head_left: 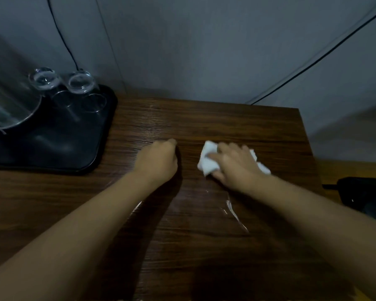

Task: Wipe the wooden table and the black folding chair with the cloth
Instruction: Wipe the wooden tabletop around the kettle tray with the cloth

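The dark wooden table [226,122] fills the lower view. My right hand [234,164] presses a crumpled white cloth [207,158] flat against the tabletop, right of centre. My left hand [157,159] rests on the wood beside it, fingers curled into a loose fist with nothing in it. A wet streak [233,211] glistens on the wood just below my right wrist. A black object [365,196], perhaps part of the chair, shows past the table's right edge; I cannot tell what it is.
A black tray [59,146] sits on the table's left side, carrying two upturned clear glasses [45,80] [80,82] and a larger clear vessel [7,101]. A grey wall [204,51] with black cables [63,38] runs right behind the table.
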`<state>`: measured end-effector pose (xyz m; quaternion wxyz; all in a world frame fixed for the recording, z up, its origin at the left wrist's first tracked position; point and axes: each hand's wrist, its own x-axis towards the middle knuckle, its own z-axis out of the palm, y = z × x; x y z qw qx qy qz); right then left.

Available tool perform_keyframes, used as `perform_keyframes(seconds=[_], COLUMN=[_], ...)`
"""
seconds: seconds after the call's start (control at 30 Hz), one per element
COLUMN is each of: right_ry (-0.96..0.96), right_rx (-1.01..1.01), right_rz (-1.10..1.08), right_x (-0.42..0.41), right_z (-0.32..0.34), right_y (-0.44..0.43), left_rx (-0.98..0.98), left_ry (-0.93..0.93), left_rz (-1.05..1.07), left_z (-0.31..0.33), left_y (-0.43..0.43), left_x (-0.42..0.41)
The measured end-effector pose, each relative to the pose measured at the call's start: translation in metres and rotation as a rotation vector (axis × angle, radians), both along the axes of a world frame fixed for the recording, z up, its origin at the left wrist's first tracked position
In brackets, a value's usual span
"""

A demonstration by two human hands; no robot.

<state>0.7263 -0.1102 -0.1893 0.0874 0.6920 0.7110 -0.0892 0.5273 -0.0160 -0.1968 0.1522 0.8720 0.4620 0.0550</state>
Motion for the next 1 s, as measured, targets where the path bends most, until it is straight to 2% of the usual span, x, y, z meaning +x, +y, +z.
perform_keyframes(seconds=[0.1,0.17,0.27,0.47,0.6,0.73,0.87,1.0], right_ry=[0.049,0.039,0.039,0.132,0.102,0.077,0.003,-0.024], right_rx=[0.040,0.037,-0.001,-0.161,-0.153,-0.145,-0.046,-0.047], right_rz=[-0.128,-0.118,-0.004,0.210,0.371,0.308,0.145,0.016], right_x=[0.012,0.010,0.000,-0.033,-0.043,-0.022,0.005,0.015], right_z=[-0.006,-0.011,-0.012,0.005,0.007,0.002,-0.006,-0.012], right_y=[0.036,0.030,-0.011,-0.119,-0.177,-0.148,-0.069,-0.003], left_rx=[-0.007,-0.036,-0.059,-0.007,-0.007,0.020,0.057,0.035], left_ry=[-0.054,-0.059,0.007,0.175,0.143,0.040,-0.041,-0.099], left_rz=[0.033,0.051,0.037,-0.119,-0.121,-0.072,-0.013,0.040], left_z=[0.000,0.002,0.006,0.018,0.030,0.039,0.034,0.021], left_y=[0.008,0.009,-0.002,-0.049,-0.078,-0.088,-0.088,-0.088], left_x=[-0.002,0.001,0.008,0.027,0.028,0.015,-0.002,-0.012])
